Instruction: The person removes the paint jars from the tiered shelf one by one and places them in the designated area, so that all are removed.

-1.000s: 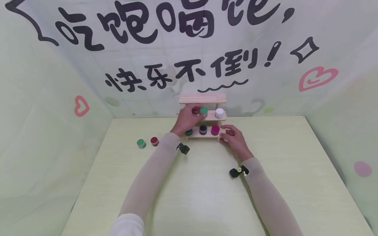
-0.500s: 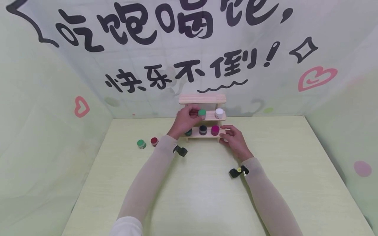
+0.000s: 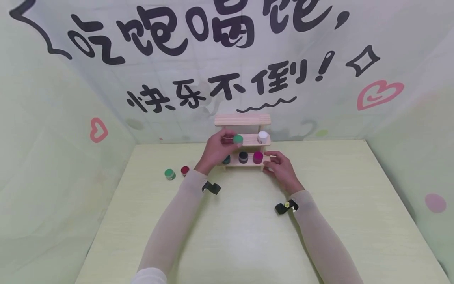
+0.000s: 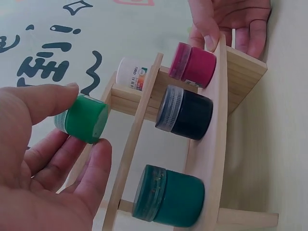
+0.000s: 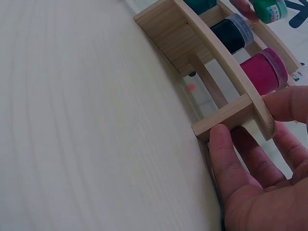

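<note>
My left hand (image 3: 213, 149) pinches a small green paint jar (image 4: 86, 118) between thumb and fingers, in front of the middle shelf of a small wooden rack (image 3: 242, 119). At the rack's right end, my right hand (image 3: 283, 170) grips the lower shelf, thumb above and fingers by the leg (image 5: 224, 118). A white jar (image 3: 262, 137) stands at the right of the middle shelf. Along the lower shelf are a magenta jar (image 4: 193, 65), a near-black jar (image 4: 185, 112) and a teal jar (image 4: 169, 196). In the head view, my left hand partly hides the teal one.
Left of the rack, another green jar (image 3: 170, 174) and a dark red jar (image 3: 185, 170) stand on the pale table (image 3: 241, 228); my left sleeve overlaps the red one's edge. A printed cloth backdrop (image 3: 198, 130) hangs right behind the rack.
My left hand has drawn the green jar leftward and slightly toward me along the middle shelf, away from the white jar. My right hand stays at the rack's end.
</note>
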`<state>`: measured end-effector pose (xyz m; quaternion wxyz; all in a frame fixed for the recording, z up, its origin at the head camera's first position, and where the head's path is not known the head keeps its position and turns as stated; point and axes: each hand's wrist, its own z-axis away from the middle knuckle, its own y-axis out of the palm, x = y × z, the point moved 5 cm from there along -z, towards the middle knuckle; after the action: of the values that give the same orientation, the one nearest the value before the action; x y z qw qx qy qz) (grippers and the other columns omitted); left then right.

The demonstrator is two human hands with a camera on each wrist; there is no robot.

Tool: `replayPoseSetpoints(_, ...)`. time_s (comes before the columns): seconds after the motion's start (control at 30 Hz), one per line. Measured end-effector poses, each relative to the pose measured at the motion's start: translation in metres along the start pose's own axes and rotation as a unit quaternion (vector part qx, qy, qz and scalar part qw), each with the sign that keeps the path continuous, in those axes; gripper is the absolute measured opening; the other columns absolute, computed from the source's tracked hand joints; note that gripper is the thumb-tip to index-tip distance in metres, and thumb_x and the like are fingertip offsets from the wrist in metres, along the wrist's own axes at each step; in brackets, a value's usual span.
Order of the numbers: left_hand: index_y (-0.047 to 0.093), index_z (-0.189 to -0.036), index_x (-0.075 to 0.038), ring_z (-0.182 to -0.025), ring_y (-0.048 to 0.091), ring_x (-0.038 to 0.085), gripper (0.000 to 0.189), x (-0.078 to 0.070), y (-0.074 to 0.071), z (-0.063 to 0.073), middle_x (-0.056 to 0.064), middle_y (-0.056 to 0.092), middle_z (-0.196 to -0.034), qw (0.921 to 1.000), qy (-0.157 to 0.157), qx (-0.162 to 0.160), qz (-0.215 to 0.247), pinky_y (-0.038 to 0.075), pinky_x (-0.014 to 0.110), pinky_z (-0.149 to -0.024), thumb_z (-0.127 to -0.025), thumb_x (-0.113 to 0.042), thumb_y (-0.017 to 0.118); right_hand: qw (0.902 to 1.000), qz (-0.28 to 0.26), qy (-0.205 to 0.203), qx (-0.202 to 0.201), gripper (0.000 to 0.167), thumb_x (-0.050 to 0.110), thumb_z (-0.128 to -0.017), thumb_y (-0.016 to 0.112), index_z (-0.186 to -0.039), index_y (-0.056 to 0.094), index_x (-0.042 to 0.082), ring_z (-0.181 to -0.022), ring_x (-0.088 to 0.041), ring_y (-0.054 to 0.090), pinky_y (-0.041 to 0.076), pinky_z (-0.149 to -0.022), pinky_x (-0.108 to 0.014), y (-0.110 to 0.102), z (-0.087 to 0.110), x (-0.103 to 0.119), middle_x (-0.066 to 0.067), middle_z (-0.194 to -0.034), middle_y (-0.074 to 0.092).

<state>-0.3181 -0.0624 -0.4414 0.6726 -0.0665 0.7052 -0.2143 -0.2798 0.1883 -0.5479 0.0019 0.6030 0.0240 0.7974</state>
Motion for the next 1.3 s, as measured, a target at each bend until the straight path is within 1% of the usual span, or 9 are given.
replayPoseSetpoints(0.17, 0.069, -0.127, -0.024, -0.121, 0.07, 0.019, 0.039, 0.0, -0.007, 0.011, -0.002, 0.07, -0.127, 0.9995, 0.02, -0.003, 0.025, 0.06, 0.042, -0.103, -0.092, -0.033, 0.084, 1.0, 0.001, -0.001, 0.001, 0.037, 0.006, -0.102, 0.064, -0.138, 0.058, 0.01, -0.103, -0.015, 0.068, 0.064, -0.094, -0.032, 0.002, 0.001, 0.001, -0.009, -0.117, 0.064)
replayPoseSetpoints(0.33, 0.069, -0.127, -0.022, -0.119, 0.07, 0.02, 0.039, 0.002, -0.013, 0.02, -0.001, 0.07, -0.126, 0.9985, 0.036, -0.006, 0.04, 0.062, 0.039, -0.1, -0.092, -0.032, 0.084, 1.0, 0.0, -0.002, -0.002, 0.036, 0.005, -0.102, 0.064, -0.137, 0.059, 0.009, -0.101, -0.014, 0.069, 0.065, -0.092, -0.032, 0.002, 0.002, 0.001, -0.008, -0.114, 0.065)
replayPoseSetpoints(0.5, 0.07, -0.125, -0.025, -0.121, 0.07, 0.02, 0.038, 0.009, -0.018, 0.028, -0.004, 0.07, -0.126, 0.9987, 0.031, -0.008, 0.039, 0.063, 0.037, -0.099, -0.092, -0.036, 0.084, 1.0, 0.001, -0.006, 0.001, 0.037, 0.006, -0.102, 0.065, -0.138, 0.058, 0.009, -0.102, -0.013, 0.069, 0.064, -0.093, -0.032, 0.001, 0.003, 0.001, -0.007, -0.115, 0.065)
replayPoseSetpoints(0.67, 0.069, -0.125, -0.027, -0.121, 0.069, 0.019, 0.039, 0.016, -0.023, 0.035, -0.005, 0.071, -0.125, 0.9988, 0.026, -0.009, 0.041, 0.062, 0.039, -0.1, -0.091, -0.039, 0.084, 1.0, 0.0, -0.008, 0.003, 0.035, 0.007, -0.102, 0.065, -0.137, 0.059, 0.01, -0.101, -0.012, 0.068, 0.065, -0.092, -0.031, 0.0, 0.002, 0.0, -0.006, -0.113, 0.064)
replayPoseSetpoints(0.87, 0.068, -0.135, -0.021, -0.122, 0.069, 0.021, 0.048, 0.02, -0.031, 0.046, -0.001, 0.073, -0.126, 0.9983, 0.037, -0.016, 0.041, 0.062, 0.039, -0.099, -0.092, -0.037, 0.084, 1.0, -0.003, -0.008, 0.003, 0.036, 0.007, -0.102, 0.066, -0.137, 0.059, 0.01, -0.101, -0.013, 0.068, 0.065, -0.093, -0.032, 0.001, 0.002, 0.0, -0.006, -0.113, 0.063)
replayPoseSetpoints(1.07, 0.068, -0.137, -0.018, -0.123, 0.068, 0.021, 0.049, 0.027, -0.039, 0.055, -0.002, 0.072, -0.124, 0.9987, 0.016, -0.025, 0.041, 0.062, 0.039, -0.098, -0.093, -0.034, 0.083, 1.0, 0.003, -0.005, 0.002, 0.037, 0.008, -0.102, 0.065, -0.139, 0.058, 0.009, -0.101, -0.012, 0.067, 0.064, -0.093, -0.031, 0.001, 0.003, 0.0, -0.005, -0.112, 0.062)
replayPoseSetpoints(1.17, 0.069, -0.136, -0.02, -0.123, 0.068, 0.02, 0.047, 0.032, -0.043, 0.059, -0.002, 0.072, -0.124, 0.9987, 0.013, -0.028, 0.04, 0.062, 0.039, -0.098, -0.093, -0.034, 0.083, 1.0, 0.004, -0.006, 0.005, 0.038, 0.009, -0.103, 0.066, -0.14, 0.058, 0.009, -0.101, -0.012, 0.067, 0.064, -0.094, -0.031, 0.001, 0.004, 0.0, -0.005, -0.112, 0.062)
replayPoseSetpoints(1.3, 0.07, -0.135, -0.022, -0.123, 0.068, 0.02, 0.046, 0.037, -0.048, 0.063, -0.001, 0.072, -0.124, 0.9986, 0.022, -0.03, 0.037, 0.063, 0.036, -0.098, -0.093, -0.035, 0.083, 0.9999, 0.006, -0.007, 0.008, 0.039, 0.009, -0.103, 0.066, -0.141, 0.057, 0.01, -0.103, -0.013, 0.068, 0.064, -0.095, -0.032, 0.002, 0.003, 0.002, -0.005, -0.115, 0.063)
